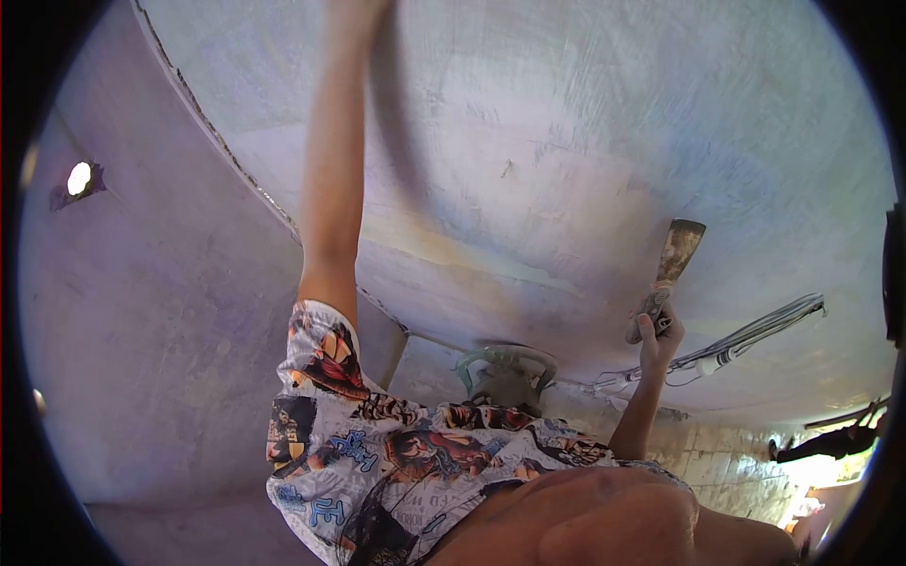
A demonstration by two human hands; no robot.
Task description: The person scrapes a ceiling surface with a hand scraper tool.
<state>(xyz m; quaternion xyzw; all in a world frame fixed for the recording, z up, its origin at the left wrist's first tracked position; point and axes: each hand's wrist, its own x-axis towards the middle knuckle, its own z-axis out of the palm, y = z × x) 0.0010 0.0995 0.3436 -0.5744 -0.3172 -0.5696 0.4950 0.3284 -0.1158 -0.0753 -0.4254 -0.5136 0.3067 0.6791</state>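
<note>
My right hand [662, 337] is closed around the handle of a putty knife [679, 251]. The knife's flared, stained blade points upward, and pale residue coats the handle. In front of a large pale wall surface [528, 141], my left arm [332, 179] stretches up to the top edge of the view. The left hand itself lies beyond that edge, and a dark shadow runs beside the forearm. A patterned short-sleeved shirt [406, 462] fills the lower middle.
A bundle of grey cables [755, 337] runs along the surface near my right hand. Just above the shirt shows a greenish rounded object [510, 357], partly hidden. A bright lamp [79, 179] shines at the left. At the far right is another person [835, 441] in dark clothing.
</note>
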